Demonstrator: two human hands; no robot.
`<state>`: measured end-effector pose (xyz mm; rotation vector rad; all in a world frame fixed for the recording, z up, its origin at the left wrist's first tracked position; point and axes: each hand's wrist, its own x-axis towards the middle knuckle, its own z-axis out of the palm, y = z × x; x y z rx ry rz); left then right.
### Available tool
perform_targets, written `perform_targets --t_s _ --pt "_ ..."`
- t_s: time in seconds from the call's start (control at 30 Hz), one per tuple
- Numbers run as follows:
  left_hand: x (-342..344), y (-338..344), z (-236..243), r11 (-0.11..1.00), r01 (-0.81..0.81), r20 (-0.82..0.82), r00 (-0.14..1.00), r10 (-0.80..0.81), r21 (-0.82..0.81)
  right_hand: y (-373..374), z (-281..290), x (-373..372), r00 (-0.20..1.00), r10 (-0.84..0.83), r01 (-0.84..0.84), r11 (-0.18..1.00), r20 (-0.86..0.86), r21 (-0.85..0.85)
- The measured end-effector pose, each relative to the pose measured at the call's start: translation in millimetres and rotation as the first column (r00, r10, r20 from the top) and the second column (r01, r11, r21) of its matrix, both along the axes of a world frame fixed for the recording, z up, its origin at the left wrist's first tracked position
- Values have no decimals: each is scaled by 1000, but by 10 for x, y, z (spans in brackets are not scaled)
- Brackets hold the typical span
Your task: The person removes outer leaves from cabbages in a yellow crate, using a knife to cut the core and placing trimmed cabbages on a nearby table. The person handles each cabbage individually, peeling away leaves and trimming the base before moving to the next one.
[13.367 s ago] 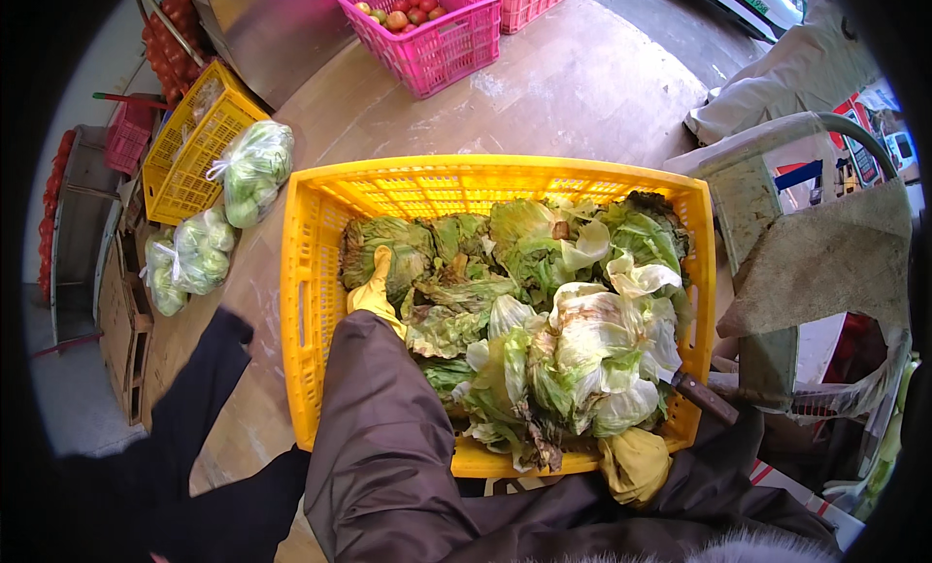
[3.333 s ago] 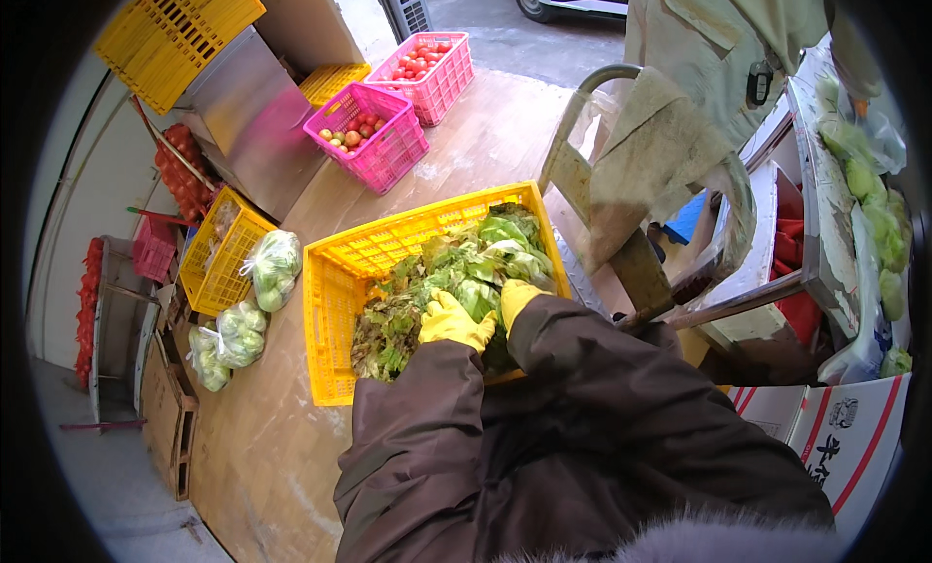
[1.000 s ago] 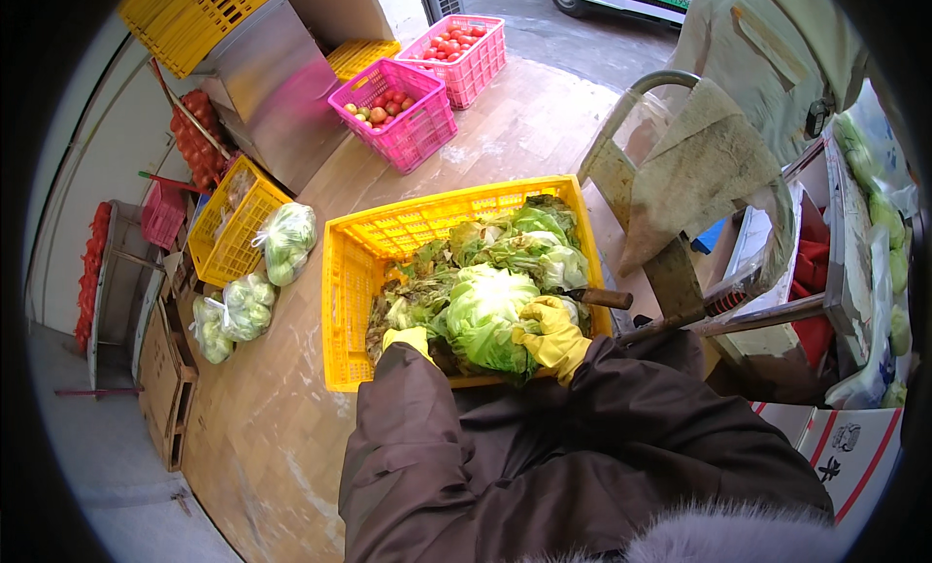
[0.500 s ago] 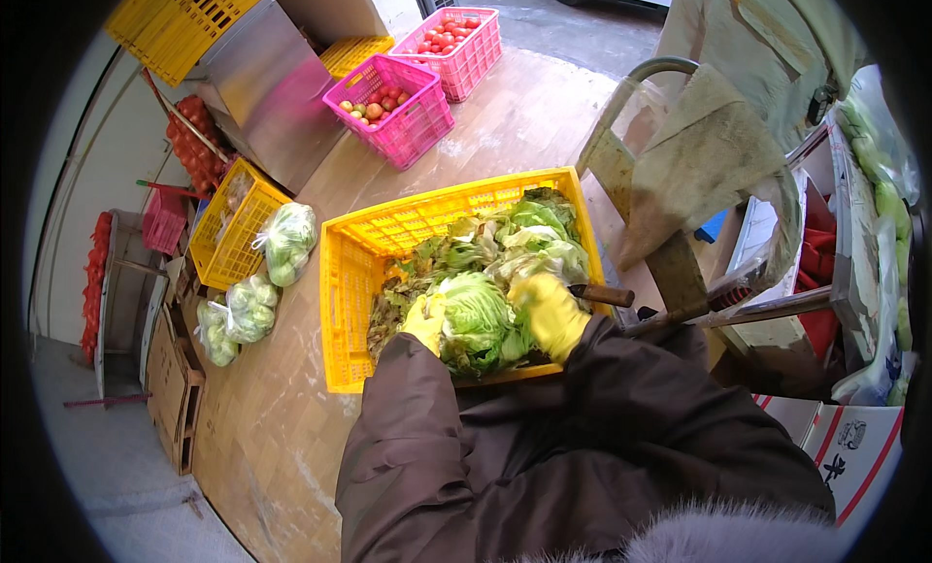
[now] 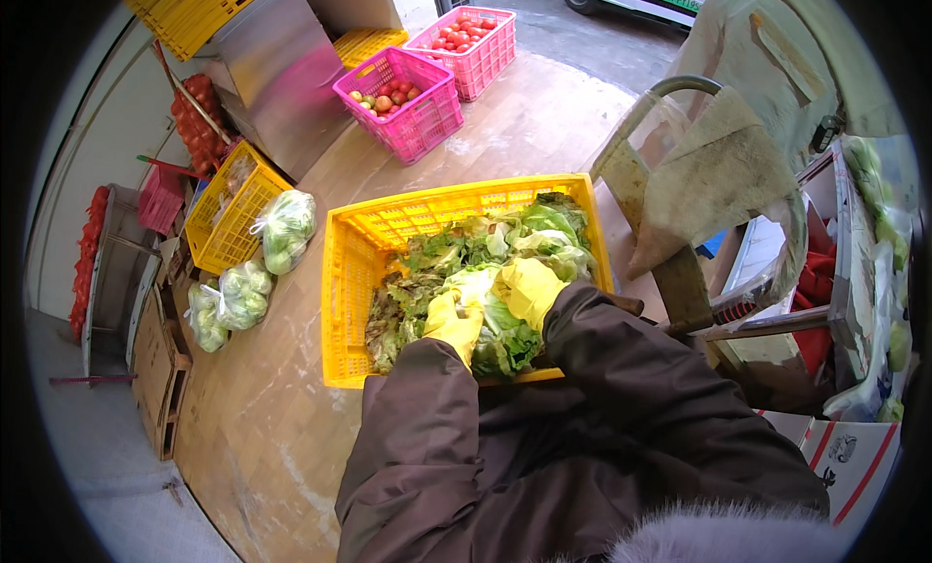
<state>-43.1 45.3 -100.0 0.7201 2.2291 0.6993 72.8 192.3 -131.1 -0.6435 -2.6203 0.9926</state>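
Both my hands wear yellow gloves and work over a yellow plastic crate (image 5: pixel 342 301) of leafy greens. My left hand (image 5: pixel 453 327) is closed on the near-left side of a pale green lettuce (image 5: pixel 497 322). My right hand (image 5: pixel 530 290) curls over the upper right of the same head, its fingertips partly hidden among the leaves. Wilted, browning leaves (image 5: pixel 393 320) lie around it, and greener ones (image 5: pixel 551 223) fill the far right corner. A brown wooden handle (image 5: pixel 626 304) pokes out by my right sleeve; the rest of that tool is hidden.
Pink crates of tomatoes (image 5: pixel 413 131) stand at the far side. Bagged green vegetables (image 5: pixel 287 235) sit left, beside a smaller yellow crate (image 5: pixel 209 223). A metal-framed chair (image 5: pixel 680 272) draped with cloth is close on the right, near a white carton (image 5: pixel 854 466).
My right hand, blurred beside the lettuce before, has come left onto it. My left hand has shifted slightly right. The lettuce appears turned, with paler leaves showing.
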Motion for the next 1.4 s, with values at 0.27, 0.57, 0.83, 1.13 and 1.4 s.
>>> perform_targets --t_s 0.27,0.57,0.83,1.13,1.4 --pt "40 3 114 998 43 57 998 -40 -51 129 76 -13 902 334 -412 853 272 319" --pt "-40 -85 83 996 59 29 998 -57 -62 178 389 -31 795 352 -500 842 494 203" --pt "-332 -221 -164 994 -74 214 973 89 -79 411 146 556 780 195 -440 846 594 300" --pt "24 130 -309 833 553 -518 710 -477 -9 -600 747 166 940 170 -79 952 -295 295" --pt "-204 -99 -436 960 12 56 998 -29 281 -22 -6 677 892 -187 220 975 411 -33"
